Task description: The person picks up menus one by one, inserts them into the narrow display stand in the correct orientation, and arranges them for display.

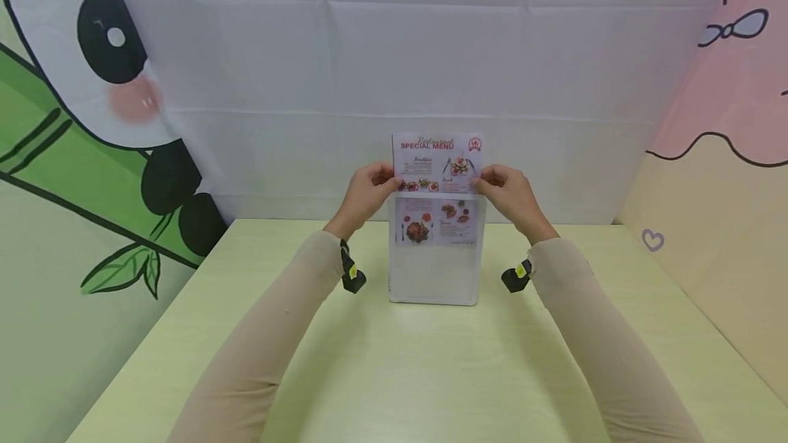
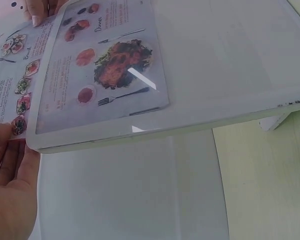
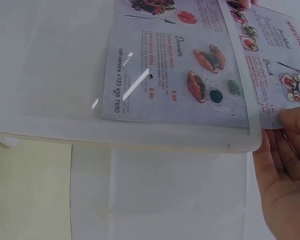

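A printed menu sheet (image 1: pixel 438 163) headed "Special Menu" stands partly inside a clear upright sign holder (image 1: pixel 434 275). Its lower part shows through the holder's transparent front, and its upper part sticks out above the top edge. My left hand (image 1: pixel 368 197) pinches the sheet's left edge between thumb and fingers, right at the holder's top corner. On the opposite edge, my right hand (image 1: pixel 512 198) pinches the sheet the same way. Food pictures on the inserted part (image 2: pixel 117 65) show through the panel in the left wrist view. Below the sheet, the holder's panel (image 3: pixel 45 65) has nothing printed behind it.
The holder stands on a pale yellow-green table (image 1: pixel 394 374), near its back edge. Behind it hangs a white creased backdrop (image 1: pixel 394 60). Cartoon-printed panels flank the table, with a green bamboo shape (image 1: pixel 92 176) on the left. Black cameras (image 1: pixel 352 275) are strapped to both wrists.
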Available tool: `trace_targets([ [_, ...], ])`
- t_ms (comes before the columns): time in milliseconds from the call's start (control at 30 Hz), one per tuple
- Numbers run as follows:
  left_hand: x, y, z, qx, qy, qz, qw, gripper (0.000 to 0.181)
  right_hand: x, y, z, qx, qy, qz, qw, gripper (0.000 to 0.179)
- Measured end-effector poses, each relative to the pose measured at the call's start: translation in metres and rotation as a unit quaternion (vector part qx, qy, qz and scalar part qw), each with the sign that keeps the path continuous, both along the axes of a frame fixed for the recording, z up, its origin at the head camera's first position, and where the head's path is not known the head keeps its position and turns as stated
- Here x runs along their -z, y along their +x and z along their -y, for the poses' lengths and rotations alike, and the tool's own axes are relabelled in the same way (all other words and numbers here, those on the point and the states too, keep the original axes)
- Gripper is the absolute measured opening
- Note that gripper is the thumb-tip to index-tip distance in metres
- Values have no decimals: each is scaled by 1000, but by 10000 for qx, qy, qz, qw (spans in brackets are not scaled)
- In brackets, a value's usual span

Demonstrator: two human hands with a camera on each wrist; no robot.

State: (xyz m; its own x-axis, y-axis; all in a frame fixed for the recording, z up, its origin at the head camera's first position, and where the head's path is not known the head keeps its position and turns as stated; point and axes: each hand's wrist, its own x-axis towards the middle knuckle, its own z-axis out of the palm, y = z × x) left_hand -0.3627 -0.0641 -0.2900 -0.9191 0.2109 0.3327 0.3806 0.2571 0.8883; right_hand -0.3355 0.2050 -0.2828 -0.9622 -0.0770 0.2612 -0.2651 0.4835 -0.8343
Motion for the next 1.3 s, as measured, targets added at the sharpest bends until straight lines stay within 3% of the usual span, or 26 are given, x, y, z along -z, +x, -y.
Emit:
trace_targets([
  [200,-1,1,1,-26,-70,42,10000,18,1,-1,1,-107,-212,-117,9997,37],
  [500,0,2,1,17,-78,23,10000,19,0,0,3,-116,-336,-173,9992,32],
  [1033,1,1,0,-143,-90,-21,9999,20,-2,2,1,-79,111,29,9999,31],
  [1300,1,1,0,-150,-67,-8,9999,20,-1,3,2,-186,-290,-80,9994,34],
])
